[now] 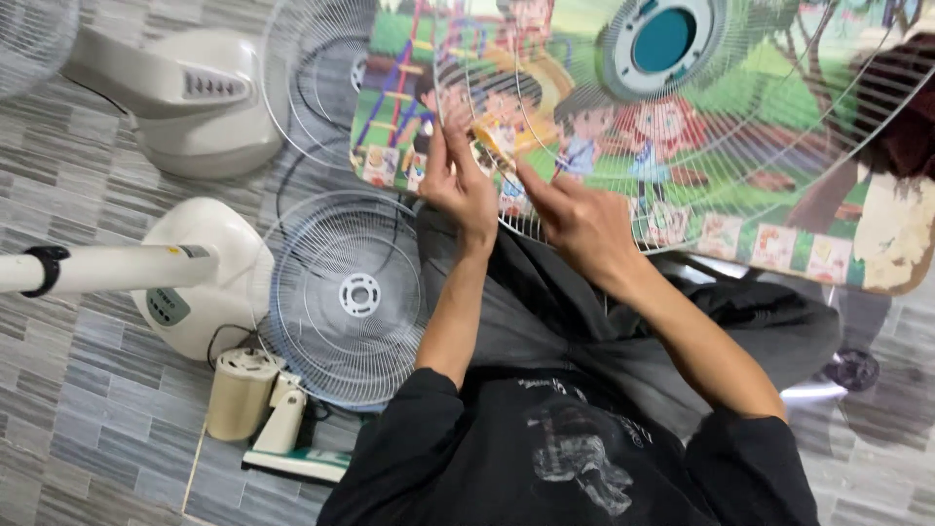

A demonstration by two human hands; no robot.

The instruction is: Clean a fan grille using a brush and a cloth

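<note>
A large white wire fan guard with a blue round hub lies over a colourful cartoon-printed table top. My left hand pinches the guard's lower rim near a small yellowish piece. My right hand holds the same rim just to the right, its forefinger pointing at that piece. Both arms reach up from my lap, in dark sleeves over grey trousers.
A second wire fan guard lies on the grey tiled floor at left. Beside it stand a white fan base with a pole, a beige fan motor, and another white fan body farther back.
</note>
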